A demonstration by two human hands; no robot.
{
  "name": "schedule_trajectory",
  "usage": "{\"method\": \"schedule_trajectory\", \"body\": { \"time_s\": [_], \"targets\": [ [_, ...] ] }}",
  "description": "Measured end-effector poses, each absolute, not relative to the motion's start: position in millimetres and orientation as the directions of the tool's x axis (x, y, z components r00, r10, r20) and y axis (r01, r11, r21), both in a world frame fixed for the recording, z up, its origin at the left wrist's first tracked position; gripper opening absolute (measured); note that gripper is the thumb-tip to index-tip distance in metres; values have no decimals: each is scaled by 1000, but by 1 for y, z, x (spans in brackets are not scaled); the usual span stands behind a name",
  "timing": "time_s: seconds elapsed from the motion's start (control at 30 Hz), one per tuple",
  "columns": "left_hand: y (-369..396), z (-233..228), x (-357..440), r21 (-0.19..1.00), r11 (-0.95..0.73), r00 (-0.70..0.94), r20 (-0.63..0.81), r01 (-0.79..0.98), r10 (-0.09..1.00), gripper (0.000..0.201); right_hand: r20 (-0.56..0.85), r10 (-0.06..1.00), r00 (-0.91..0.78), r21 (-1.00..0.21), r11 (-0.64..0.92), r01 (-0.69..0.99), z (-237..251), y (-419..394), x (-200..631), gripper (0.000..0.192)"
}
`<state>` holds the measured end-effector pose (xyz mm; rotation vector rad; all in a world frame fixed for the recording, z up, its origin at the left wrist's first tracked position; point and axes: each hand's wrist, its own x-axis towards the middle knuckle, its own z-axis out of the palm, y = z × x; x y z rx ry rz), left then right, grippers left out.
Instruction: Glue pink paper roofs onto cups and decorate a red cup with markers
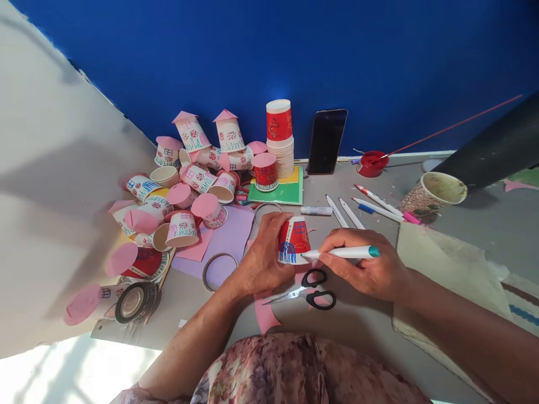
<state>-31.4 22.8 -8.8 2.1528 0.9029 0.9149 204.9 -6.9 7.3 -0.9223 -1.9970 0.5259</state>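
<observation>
My left hand (263, 255) grips a small red paper cup (293, 240) turned upside down on the grey table (362, 325). The cup bears a blue drawn door and a blue window. My right hand (366, 268) holds a white marker with a teal end (343, 253), and its tip touches the cup's lower right edge. Black-handled scissors (311, 292) lie just in front of both hands on pink paper scraps (265, 315).
A heap of decorated cups with pink roofs (185, 185) fills the left. A stack of cups (280, 137), a phone (327, 141) leaning on the blue wall, green and yellow card (280, 192), several markers (370, 205), tape rolls (132, 302) and a brown cup (433, 193) surround the hands.
</observation>
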Motion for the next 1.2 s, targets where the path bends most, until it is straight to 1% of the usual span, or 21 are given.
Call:
{"method": "schedule_trajectory", "body": {
  "time_s": [0.07, 0.2, 0.33, 0.47, 0.53, 0.6, 0.73, 0.87, 1.0, 1.1, 1.2],
  "targets": [
    [23, -9, -32, 752, -565, 523, 349, 340, 778, 86, 549, 757, -355, -645, 653, 397, 6, -7, 205, 11],
    [22, -9, -34, 765, -549, 510, 342, 337, 789, 86, 536, 738, -411, -641, 672, 370, 4, -7, 206, 11],
    [23, -9, -35, 787, -525, 494, 332, 325, 804, 84, 565, 751, -342, -631, 660, 407, 5, -8, 209, 10],
    [23, -8, -35, 808, -510, 486, 333, 295, 808, 83, 520, 764, -383, -669, 642, 374, 6, -7, 212, 12],
    [23, -9, -34, 833, -485, 474, 324, 267, 819, 84, 523, 777, -351, -675, 629, 386, 7, -6, 212, 13],
    [23, -11, -34, 859, -454, 456, 315, 237, 832, 85, 557, 773, -304, -664, 634, 396, 8, -5, 212, 13],
    [24, -15, -35, 893, -413, 453, 296, 182, 841, 86, 557, 754, -348, -675, 655, 340, 14, -4, 213, 12],
    [24, -16, -36, 944, -310, 470, 224, 113, 854, 88, 565, 773, -289, -682, 635, 363, 20, -3, 215, 11],
    [24, -17, -35, 966, -254, 475, 203, 45, 856, 90, 514, 784, -348, -716, 616, 328, 20, -4, 218, 14],
    [25, -19, -34, 973, -229, 472, 197, 12, 859, 90, 476, 828, -294, -748, 558, 359, 19, -3, 220, 14],
    [26, -20, -33, 971, -239, 457, 219, -13, 862, 88, 442, 844, -305, -790, 527, 314, 20, -3, 221, 16]
  ]
}}
